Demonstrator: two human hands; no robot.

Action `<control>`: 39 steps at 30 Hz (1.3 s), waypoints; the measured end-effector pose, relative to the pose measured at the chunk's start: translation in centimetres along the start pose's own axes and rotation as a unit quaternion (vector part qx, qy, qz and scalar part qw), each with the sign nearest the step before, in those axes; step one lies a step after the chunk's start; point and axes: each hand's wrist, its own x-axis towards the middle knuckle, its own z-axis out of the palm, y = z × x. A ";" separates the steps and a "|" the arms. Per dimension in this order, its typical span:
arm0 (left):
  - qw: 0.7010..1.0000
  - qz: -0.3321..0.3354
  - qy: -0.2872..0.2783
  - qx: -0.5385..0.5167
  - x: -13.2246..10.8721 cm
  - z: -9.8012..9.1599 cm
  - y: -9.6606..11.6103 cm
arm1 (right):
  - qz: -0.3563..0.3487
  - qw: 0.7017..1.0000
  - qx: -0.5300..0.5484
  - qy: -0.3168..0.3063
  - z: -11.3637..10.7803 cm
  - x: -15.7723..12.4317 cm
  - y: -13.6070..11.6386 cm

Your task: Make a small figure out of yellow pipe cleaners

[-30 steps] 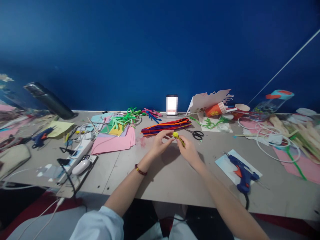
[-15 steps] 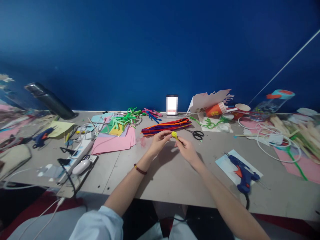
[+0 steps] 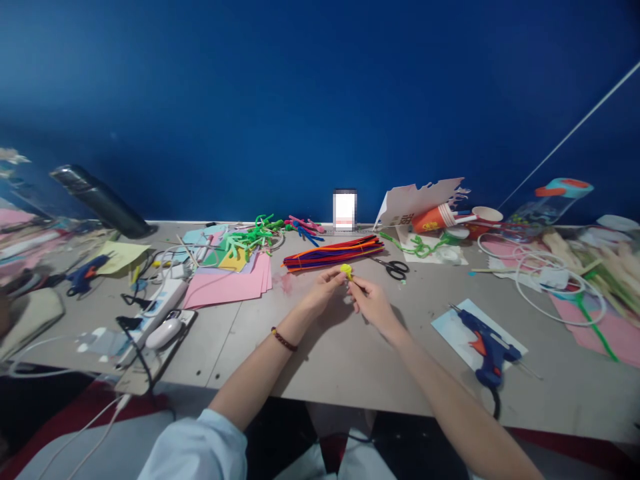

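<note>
Blue wall [image 3: 280, 120] rises beyond my grey desk [image 3: 320, 367]. Between my left hand [image 3: 323, 289] and right hand [image 3: 374, 303], a yellow piece [image 3: 346, 269] points its rounded head away and slightly left, long axis slanting back into my right fingers, which pinch it. My left fingertips meet it; whether they grip, I cannot tell.

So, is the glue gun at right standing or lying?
Lying: the glue gun has its side facing up, barrel across the blue card.
</note>
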 end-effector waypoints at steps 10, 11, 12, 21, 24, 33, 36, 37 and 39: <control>0.999 -0.011 0.005 -0.036 -0.4 0.7 0.4 | 0.056 0.989 0.133 -0.037 0.6 0.0 -0.5; 0.999 -0.017 -0.001 -0.033 -0.4 0.7 0.5 | 0.058 0.988 0.137 -0.033 0.5 0.0 -0.5; 0.999 -0.023 -0.006 -0.029 -0.5 0.8 0.6 | 0.058 0.989 0.137 -0.024 0.5 0.0 -0.5; 0.998 -0.030 0.016 -0.053 -0.3 0.8 0.1 | 0.052 0.993 0.104 -0.013 0.3 0.6 0.6; 0.995 -0.006 0.045 -0.084 0.0 0.7 0.2 | 0.075 0.988 0.120 -0.059 0.6 0.5 0.7; 0.974 -0.038 0.075 -0.212 -0.1 0.8 0.8 | 0.136 0.969 0.123 -0.165 1.3 -0.6 0.6; 0.968 -0.047 0.061 -0.238 -0.2 0.7 1.2 | 0.140 0.979 0.035 -0.145 0.4 -0.1 0.2; 0.967 -0.043 0.067 -0.241 -0.1 0.6 1.3 | 0.133 0.984 0.008 -0.120 -0.1 0.3 -0.1; 0.968 -0.036 0.080 -0.235 -0.1 0.4 1.5 | 0.105 0.993 -0.018 -0.054 -1.4 1.3 -0.9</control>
